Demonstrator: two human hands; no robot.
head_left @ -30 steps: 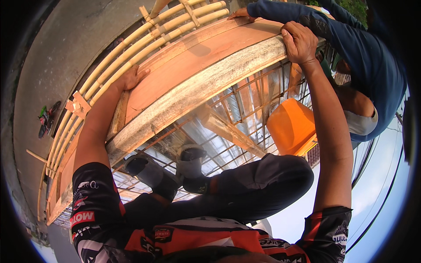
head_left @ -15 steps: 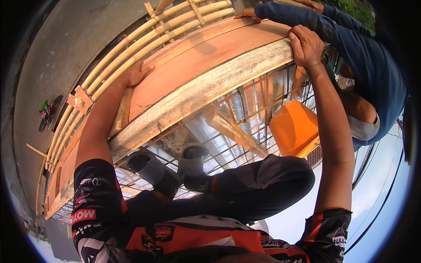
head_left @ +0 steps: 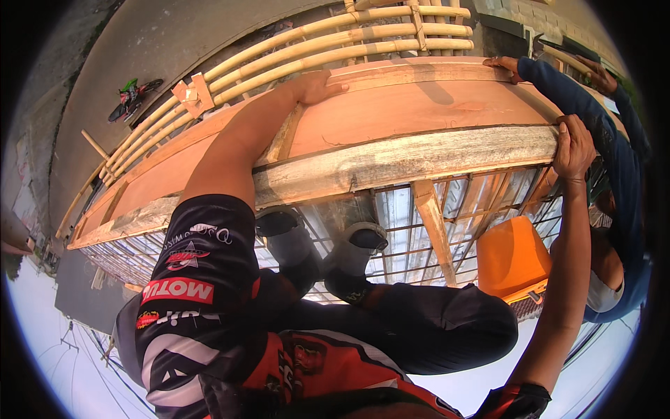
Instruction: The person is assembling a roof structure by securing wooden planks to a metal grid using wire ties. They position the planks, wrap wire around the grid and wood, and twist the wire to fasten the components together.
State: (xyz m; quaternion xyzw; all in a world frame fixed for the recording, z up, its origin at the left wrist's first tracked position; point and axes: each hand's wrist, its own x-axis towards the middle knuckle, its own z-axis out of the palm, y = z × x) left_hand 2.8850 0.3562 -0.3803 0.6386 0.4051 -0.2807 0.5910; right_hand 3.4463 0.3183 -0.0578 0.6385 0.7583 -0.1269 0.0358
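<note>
While the wooden panel (head_left: 419, 108) lies beyond the near beam (head_left: 419, 157), the right hand (head_left: 574, 149) clamps its fingers over that beam's right end; whether the left hand (head_left: 314, 88) clasps the panel's far side, I cannot tell. Even pressure probably steadies it best.

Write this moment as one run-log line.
left hand: on wooden panel; right hand: gripping pale plank; co-worker's hand: at panel's far edge; bamboo poles: beyond panel

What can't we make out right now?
All in the head view:
- Left hand: underside, hidden by the hand itself.
- Right hand: palm contact with the timber beam, hidden by the hand.
- Orange object: far side, turned away.
- Right sleeve: cut off by lower edge.
- Motorbike: details too small.
</note>
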